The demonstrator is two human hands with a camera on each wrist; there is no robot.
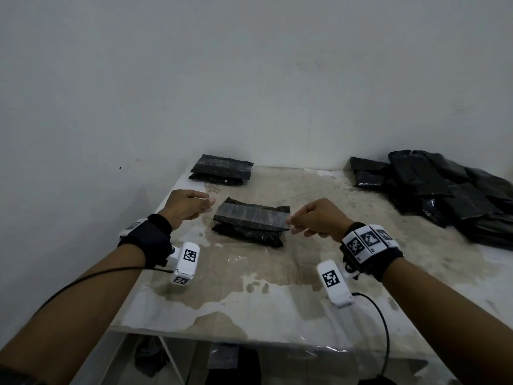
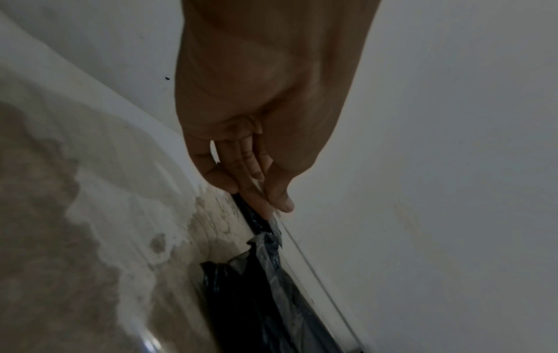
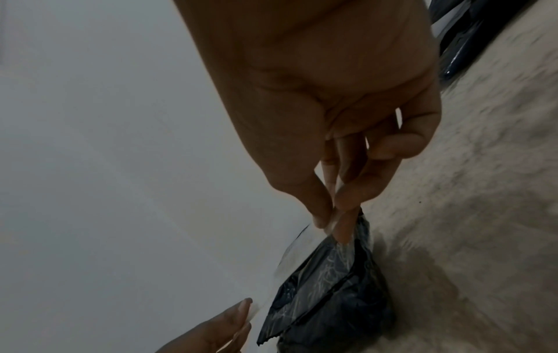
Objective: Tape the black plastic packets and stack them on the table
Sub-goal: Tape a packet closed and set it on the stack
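Observation:
A folded black plastic packet (image 1: 249, 235) lies mid-table. A strip of wide clear tape (image 1: 251, 216) is stretched across its top, and whether it touches the plastic cannot be told. My left hand (image 1: 208, 202) pinches the strip's left end and my right hand (image 1: 291, 222) pinches its right end. In the left wrist view the left hand (image 2: 271, 207) holds the tape (image 2: 273, 262) over the packet (image 2: 241, 298). In the right wrist view the right hand (image 3: 332, 219) grips the tape (image 3: 326, 270) above the packet (image 3: 341, 310). A taped packet (image 1: 221, 170) sits at the back left.
A loose pile of black plastic packets (image 1: 444, 190) covers the table's back right. The worn, stained table (image 1: 277, 287) stands against a white wall at the back and left. Its front half is bare, and dark items lie on the floor under it.

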